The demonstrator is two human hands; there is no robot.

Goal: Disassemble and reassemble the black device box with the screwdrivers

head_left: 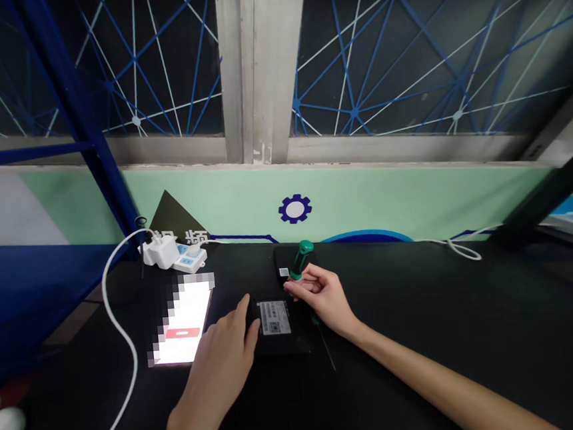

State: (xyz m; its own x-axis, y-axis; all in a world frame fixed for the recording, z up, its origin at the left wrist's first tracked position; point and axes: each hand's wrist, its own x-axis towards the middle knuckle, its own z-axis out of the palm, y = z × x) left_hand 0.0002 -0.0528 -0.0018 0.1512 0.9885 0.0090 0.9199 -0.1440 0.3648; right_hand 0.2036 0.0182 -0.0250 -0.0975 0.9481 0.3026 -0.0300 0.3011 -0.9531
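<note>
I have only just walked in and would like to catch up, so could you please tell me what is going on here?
A person's left hand rests at the left edge of a black device with a white label. The right hand holds a green-and-black screwdriver handle-up in its fingers by the device's far right corner; its tip cannot be made out. A thin metal shaft lies to the device's right, and a lit screen to its left.

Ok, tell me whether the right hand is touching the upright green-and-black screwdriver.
Touching. The head view shows the right hand pinching the upright screwdriver at its handle's lower end, with no gap visible between them.
</note>
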